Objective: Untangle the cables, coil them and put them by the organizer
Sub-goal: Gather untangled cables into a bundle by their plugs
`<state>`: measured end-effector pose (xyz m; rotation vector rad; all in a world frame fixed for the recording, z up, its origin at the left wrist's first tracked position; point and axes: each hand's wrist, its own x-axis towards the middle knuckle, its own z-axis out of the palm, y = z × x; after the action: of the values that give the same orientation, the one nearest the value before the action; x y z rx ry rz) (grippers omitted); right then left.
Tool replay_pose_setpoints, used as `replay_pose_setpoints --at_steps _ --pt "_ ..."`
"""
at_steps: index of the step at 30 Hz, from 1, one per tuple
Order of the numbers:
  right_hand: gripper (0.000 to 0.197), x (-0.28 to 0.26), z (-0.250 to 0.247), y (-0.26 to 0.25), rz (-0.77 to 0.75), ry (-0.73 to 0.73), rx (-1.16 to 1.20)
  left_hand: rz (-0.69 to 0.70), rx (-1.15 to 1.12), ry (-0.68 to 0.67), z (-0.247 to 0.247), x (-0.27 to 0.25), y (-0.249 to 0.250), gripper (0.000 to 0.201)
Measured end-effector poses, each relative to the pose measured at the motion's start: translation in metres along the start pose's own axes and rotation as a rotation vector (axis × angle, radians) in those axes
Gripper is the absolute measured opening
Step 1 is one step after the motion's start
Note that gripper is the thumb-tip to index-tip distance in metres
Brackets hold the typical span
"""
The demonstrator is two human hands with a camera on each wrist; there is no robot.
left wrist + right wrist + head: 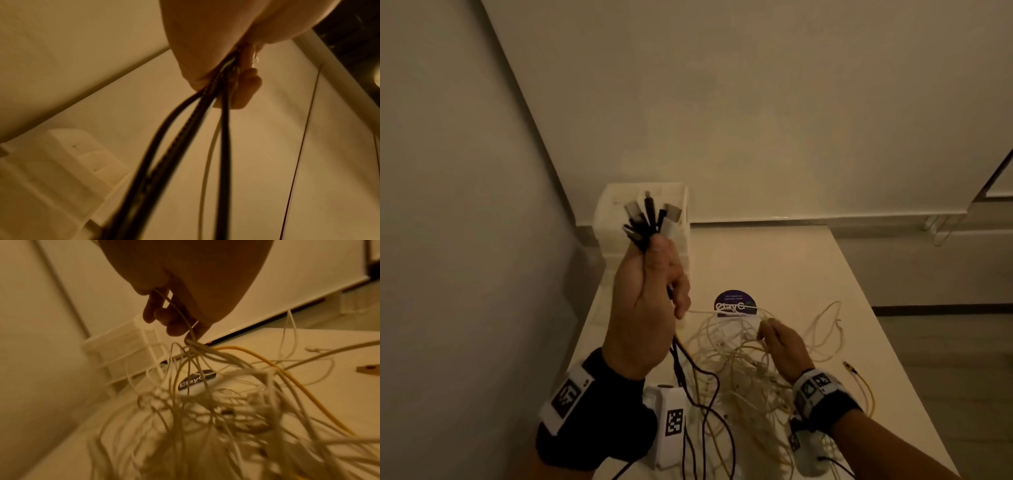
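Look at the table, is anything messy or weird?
Yes. The white cables lie in one big knotted heap on the table, not coiled. A yellow cable strays off alone at the right side.

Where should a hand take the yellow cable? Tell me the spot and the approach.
Grip the yellow cable just behind its connector, coming from above on the right: that end lies free and flat on the table, clear of the white tangle.
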<state>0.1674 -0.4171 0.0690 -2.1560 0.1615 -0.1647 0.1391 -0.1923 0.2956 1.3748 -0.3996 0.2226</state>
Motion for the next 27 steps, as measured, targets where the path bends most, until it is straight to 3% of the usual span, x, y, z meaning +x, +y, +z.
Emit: replay_pose_setpoints --at_steps 3,5,8,12,16,21,24,27 --pt "0.035 0.027 -0.029 -0.033 -0.061 0.145 0.126 -0.099 0.123 -0.142 0.007 -0.011 -0.017 0.024" --pt "0.031 0.039 -0.059 -0.074 -0.142 0.148 0.201 -0.097 0.231 -0.208 0.012 -0.014 -0.025 0.016" --pt "0.032 0.036 -0.101 -0.141 -0.361 0.029 0.133 -0.077 0.356 -0.151 0.022 -0.005 -0.034 0.018" --pt "0.031 0.006 -0.118 -0.187 -0.547 -0.192 -0.017 0.164 0.379 -0.011 0.038 0.011 -0.029 0.038" --pt "0.045 -0.014 -0.11 -0.18 -0.474 -0.291 0.094 0.287 0.393 -0.083 0.049 0.016 -0.03 0.032" --pt "0.031 -0.034 -0.121 -0.18 -0.462 -0.251 0.222 0.235 0.461 -0.211 0.049 0.019 -0.035 0.035" --pt "0.032 -0.042 -0.123 -0.176 -0.386 -0.279 0.343 0.215 0.468 -0.112 0.052 0.015 -0.029 0.033" --pt "0.033 -0.058 -0.112 -0.152 -0.255 -0.325 0.447 0.154 0.409 0.114 0.038 0.028 -0.026 0.023"
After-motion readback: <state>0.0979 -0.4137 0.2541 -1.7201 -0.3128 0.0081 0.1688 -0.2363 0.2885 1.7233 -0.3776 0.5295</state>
